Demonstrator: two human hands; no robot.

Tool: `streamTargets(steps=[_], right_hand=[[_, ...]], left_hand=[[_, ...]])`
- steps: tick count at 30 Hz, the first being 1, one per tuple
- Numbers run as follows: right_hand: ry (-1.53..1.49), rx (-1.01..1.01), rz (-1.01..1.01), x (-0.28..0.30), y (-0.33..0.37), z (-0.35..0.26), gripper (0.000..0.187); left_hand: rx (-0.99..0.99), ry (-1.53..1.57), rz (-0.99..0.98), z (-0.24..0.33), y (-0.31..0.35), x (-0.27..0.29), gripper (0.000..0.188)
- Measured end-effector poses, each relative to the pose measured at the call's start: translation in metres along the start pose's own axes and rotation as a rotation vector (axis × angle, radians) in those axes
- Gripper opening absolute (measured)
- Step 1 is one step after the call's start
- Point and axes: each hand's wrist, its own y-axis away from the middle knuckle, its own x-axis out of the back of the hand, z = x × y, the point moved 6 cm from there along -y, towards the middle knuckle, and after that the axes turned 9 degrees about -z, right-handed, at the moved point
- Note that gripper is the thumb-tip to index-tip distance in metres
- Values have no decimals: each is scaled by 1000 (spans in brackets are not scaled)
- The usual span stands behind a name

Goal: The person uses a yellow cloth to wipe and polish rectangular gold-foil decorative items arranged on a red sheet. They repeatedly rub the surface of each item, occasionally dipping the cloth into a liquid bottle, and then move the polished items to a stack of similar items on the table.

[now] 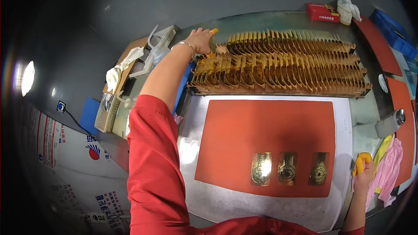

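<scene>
Holds the left hand (200,41) beyond the orange mat (261,126), fingers spread near gold plates (258,72), presumably racked on edge to prevent contact, and the right hand (367,168) right of the mat, fingers curled, with either grip indeterminable.

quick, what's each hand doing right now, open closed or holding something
Left hand: spread at the left end of the plate rack; its grip cannot be told.
Right hand: curled closed beside the pink cloth, nothing visible in it.
</scene>
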Motion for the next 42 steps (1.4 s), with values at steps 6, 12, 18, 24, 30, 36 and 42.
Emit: streamTargets(steps=[6, 12, 18, 24, 30, 36, 42], right_hand=[[5, 39, 6, 5, -1, 5, 11], [-13, 44, 50, 7, 1, 7, 8], [-38, 24, 26, 3, -1, 3, 5], [11, 47, 12, 4, -1, 7, 7], [-33, 20, 11, 3, -2, 8, 6], [9, 55, 2, 0, 2, 4, 4], [-34, 0, -54, -4, 1, 4, 7]], left_hand=[[-87, -20, -16, 2, -12, -17, 77], [-95, 75, -70, 11, -17, -14, 71], [-208, 212, 142, 3, 8, -2, 65], [-297, 658, 853, 42, 141, 22, 38], [-720, 759, 252, 192, 259, -91, 100], [-635, 661, 170, 228, 256, -118, 100], [-526, 763, 88, 223, 260, -113, 98]])
